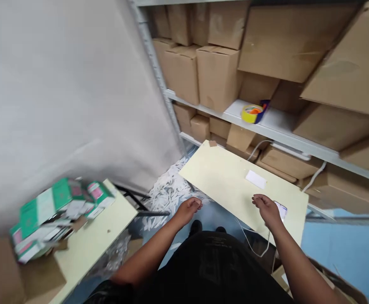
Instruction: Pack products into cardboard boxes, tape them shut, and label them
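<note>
My left hand [188, 210] hangs in the air between the two tables, its fingers loosely curled together with nothing visible in them. Over the right part of the cream table [216, 169] is my right hand [267, 211], thumb and fingers drawn together, also with nothing to be seen in it. Nearest to that hand lies a phone [281, 210] with a lit screen, partly hidden behind it. A small white slip or card [256, 179] lies farther back on the same table.
Shelves ahead hold cardboard boxes [217, 76] and a yellow tape roll [251, 114] in a dispenser. Green-and-white cartons [45, 207] are heaped on the left table [100, 236]. White paper scraps [168, 190] litter the floor. A white cable [250, 247] hangs by the table.
</note>
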Tool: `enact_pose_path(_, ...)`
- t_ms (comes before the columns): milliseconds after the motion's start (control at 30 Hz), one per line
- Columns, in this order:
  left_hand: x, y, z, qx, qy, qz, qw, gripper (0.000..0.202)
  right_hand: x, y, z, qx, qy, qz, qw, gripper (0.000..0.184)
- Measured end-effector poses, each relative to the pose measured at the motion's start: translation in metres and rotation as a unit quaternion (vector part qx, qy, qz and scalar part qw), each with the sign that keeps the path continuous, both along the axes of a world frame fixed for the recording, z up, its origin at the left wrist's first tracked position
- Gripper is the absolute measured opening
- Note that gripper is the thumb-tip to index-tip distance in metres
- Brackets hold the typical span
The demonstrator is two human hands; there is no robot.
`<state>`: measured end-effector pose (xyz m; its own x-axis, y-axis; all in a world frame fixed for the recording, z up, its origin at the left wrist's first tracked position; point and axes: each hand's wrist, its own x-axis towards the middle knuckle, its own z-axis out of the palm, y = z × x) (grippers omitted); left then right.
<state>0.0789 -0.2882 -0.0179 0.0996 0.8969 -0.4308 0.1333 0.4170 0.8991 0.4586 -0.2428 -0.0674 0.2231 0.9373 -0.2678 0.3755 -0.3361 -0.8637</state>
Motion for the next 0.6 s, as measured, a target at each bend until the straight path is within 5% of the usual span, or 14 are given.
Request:
enact_pose_path(267, 0.012, -0.071, 0.007, 0.020, 0.004, 0.158, 0.987, 0.043, -0.033, 0.053, -0.005, -0.048, 0.079, 0.114, 0.989, 0.038)
enact_pose_path(600, -0.044, -0.185, 0.016, 0.039, 0.000, 0.325, 0.945, 0.047, -0.164, 0.045, 0.026, -0.021, 0.088, 0.264, 0.960, 0.041)
